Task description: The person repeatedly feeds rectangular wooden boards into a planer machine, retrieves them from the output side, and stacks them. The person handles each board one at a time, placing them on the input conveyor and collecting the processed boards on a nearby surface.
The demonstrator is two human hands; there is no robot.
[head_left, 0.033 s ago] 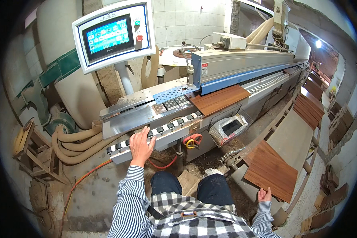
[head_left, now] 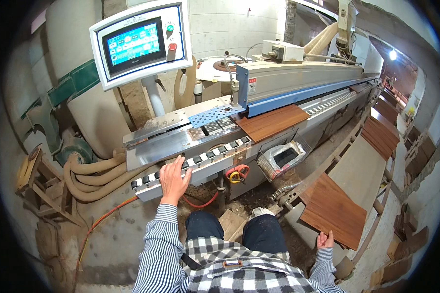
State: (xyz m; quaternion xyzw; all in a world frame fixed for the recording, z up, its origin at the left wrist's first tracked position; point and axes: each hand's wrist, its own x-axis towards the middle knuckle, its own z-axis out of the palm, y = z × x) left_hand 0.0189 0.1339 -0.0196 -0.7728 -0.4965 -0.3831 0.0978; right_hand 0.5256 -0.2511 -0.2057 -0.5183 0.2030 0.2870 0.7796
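Observation:
My left hand [head_left: 175,179] lies flat on the roller rail [head_left: 199,159] of a long edge-banding machine [head_left: 303,83], its fingers stretched out and nothing held. Farther right, a brown wood-grain board [head_left: 273,123] lies partly under the machine's blue-edged beam, out of touch of either hand. At lower right my right hand [head_left: 324,240] is at the near edge of another brown board [head_left: 335,211], its fingers curled against that edge. This second board rests at a slant on a grey conveyor belt [head_left: 353,168], over what looks like another board.
A control panel [head_left: 141,44] with a lit screen stands at upper left. Below the machine hangs a wire basket with a lined bin [head_left: 284,155]. Thick hoses [head_left: 90,183] and a wooden stool [head_left: 46,188] are at left. More boards [head_left: 380,134] are stacked along the belt.
The board on the machine has slid slightly to the right along the beam. Both my hands stay where they were.

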